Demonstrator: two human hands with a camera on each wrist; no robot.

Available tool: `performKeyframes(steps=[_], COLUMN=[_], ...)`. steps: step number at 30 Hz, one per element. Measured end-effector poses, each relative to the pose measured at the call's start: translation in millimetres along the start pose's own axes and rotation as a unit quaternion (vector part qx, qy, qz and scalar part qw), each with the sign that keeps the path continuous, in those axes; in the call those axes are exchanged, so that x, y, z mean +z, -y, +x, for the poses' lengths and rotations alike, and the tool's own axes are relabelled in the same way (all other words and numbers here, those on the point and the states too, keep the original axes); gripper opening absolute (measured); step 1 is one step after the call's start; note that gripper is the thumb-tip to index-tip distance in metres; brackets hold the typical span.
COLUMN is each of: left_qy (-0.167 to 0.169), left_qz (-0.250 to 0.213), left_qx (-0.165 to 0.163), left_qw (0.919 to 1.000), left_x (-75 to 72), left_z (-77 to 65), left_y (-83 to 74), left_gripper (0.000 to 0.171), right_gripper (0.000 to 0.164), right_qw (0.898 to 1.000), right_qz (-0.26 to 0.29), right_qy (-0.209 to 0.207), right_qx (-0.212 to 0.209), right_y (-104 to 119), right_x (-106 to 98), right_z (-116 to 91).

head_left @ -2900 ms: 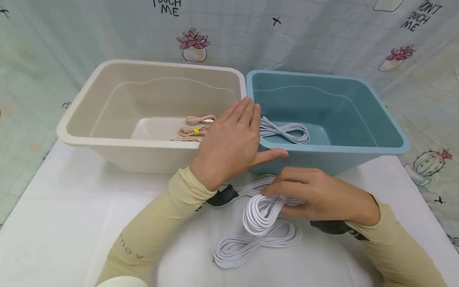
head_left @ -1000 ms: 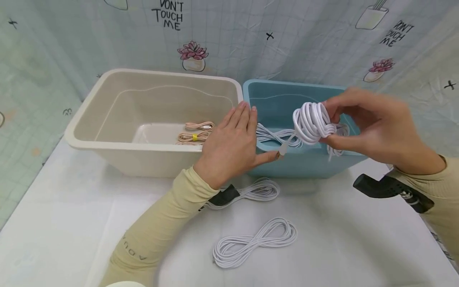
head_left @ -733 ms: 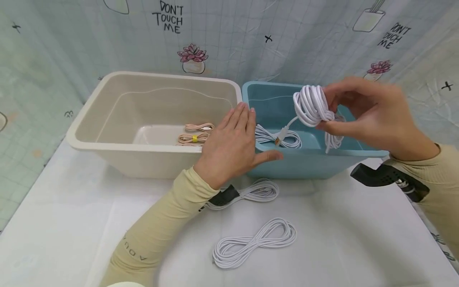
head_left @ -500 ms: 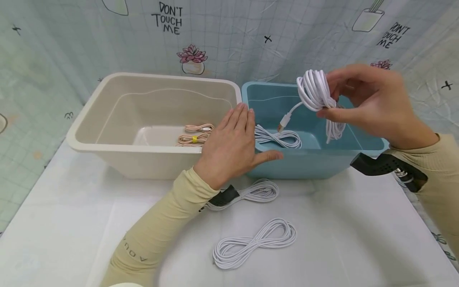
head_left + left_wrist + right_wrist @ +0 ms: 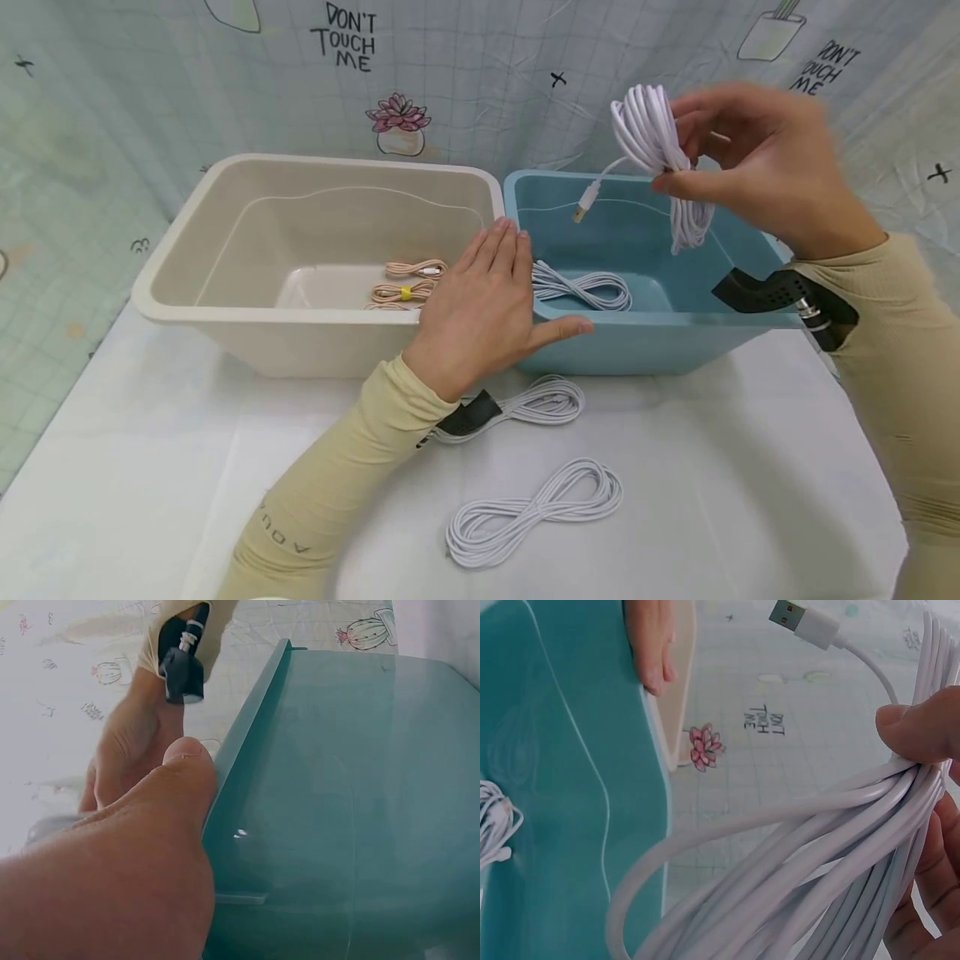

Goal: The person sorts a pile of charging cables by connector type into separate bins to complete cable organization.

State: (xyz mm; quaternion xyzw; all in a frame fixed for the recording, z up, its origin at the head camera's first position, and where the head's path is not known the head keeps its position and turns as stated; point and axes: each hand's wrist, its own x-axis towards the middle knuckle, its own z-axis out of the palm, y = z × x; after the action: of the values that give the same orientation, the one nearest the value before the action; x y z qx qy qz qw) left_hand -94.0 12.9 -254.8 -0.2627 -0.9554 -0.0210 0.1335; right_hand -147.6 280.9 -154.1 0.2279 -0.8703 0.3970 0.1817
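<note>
A printed backdrop (image 5: 480, 92) fills the top of the frame, lettered "DON'T TOUCH ME". The white tabletop (image 5: 690, 483) spans the bottom.

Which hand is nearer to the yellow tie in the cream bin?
Left. The left hand rests where the cream bin meets the blue bin, close to the yellow tie. The right hand is farther off, raised on the blue side, holding a white cable.
</note>
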Motion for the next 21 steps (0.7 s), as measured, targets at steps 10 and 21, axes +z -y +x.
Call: performKeyframes(steps=[10,21], left_qy=[-0.001,0.000], left_qz=[0.010,0.020], left_qx=[-0.001,0.000], left_qw=[0.9999,0.9998], left_x=[1.6,3.3], left_z=[-0.1,-0.5], left_y=[0.5,1.0], left_gripper=[0.114,0.114], right_gripper=[0.053,0.052], right_qw=[1.000,0.997], right_qz=[0.005,-0.015], right_qy=[0.003,0.070], right_qx=[0.017,0.031], right_y=[-19,-50], right_x=[9,17], right_z=[20,37])
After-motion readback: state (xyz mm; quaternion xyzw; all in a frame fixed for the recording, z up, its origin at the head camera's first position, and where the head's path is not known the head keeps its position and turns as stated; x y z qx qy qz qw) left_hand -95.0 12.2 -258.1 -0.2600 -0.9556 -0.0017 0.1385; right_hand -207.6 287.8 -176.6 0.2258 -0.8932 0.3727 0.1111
